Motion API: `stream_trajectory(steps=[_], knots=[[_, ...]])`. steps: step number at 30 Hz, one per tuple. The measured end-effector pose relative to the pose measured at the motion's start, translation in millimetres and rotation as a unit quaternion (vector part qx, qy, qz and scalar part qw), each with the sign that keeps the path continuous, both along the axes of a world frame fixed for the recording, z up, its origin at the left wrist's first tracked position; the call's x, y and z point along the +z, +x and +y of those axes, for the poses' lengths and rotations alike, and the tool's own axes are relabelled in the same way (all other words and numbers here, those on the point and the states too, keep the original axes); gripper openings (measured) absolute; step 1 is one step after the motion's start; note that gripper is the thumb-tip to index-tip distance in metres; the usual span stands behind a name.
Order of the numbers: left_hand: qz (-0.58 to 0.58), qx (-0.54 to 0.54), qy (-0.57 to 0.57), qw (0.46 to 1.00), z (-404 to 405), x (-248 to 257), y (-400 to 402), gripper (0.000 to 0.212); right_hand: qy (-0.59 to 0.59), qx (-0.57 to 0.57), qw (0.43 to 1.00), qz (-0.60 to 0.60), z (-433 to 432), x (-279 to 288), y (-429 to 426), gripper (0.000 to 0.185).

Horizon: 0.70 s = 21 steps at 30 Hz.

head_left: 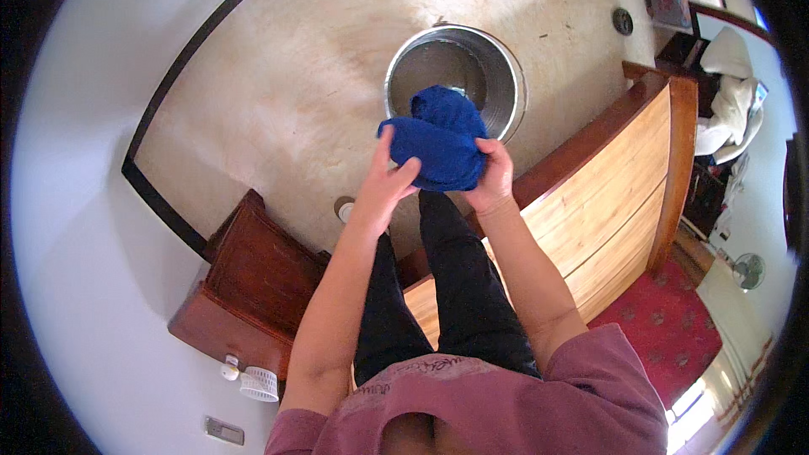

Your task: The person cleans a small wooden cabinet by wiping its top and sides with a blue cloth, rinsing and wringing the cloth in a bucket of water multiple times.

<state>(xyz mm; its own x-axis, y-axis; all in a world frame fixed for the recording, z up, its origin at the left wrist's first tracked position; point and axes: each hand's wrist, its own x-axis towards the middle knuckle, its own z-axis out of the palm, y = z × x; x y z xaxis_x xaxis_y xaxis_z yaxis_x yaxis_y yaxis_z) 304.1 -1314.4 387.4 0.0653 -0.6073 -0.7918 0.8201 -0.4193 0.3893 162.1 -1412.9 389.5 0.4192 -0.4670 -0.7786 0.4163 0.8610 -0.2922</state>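
Note:
A blue cloth (436, 148), bunched and folded over, is held in front of me between both hands. My left hand (395, 180) grips its left side, thumb and fingers on the fabric. On the right side, my right hand (494, 174) has its thumb on top and its other fingers mostly hidden behind the cloth. Beyond and below the cloth stands a round metal bucket (510, 85) with a thin handle, holding what looks like water. The cloth covers the near part of the bucket's rim from view; whether they touch, I cannot tell.
A brown wooden cabinet (265, 272) stands at the left against the wall, with a white perforated basket (259, 384) by it. To the right is a wooden bed frame (600, 202) with light panels. A dark round object (622, 21) lies on the floor (284, 76) farther off.

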Motion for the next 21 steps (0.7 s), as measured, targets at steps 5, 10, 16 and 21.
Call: stream_trajectory(steps=[5,10,16,21], knots=[[-0.241,-0.101,0.029,0.965,-71.7,-72.6,-41.3,0.025,-0.047,-0.024,0.997,0.064,-36.9,-64.2,-22.7,0.054],[-0.553,-0.202,0.04,0.807,-123.1,-124.1,-36.8,0.021,-0.133,0.002,0.92,0.369,-66.6,-141.0,-41.8,0.063],[-0.635,-0.277,-0.025,0.721,-157.7,-197.0,-22.6,0.024,-0.157,0.148,0.799,0.562,-37.1,-200.9,-63.6,0.065],[-0.581,-0.491,0.077,0.645,-160.4,-222.3,-26.7,0.062,-0.05,0.238,0.861,0.446,-22.4,-213.8,-66.0,0.052]])
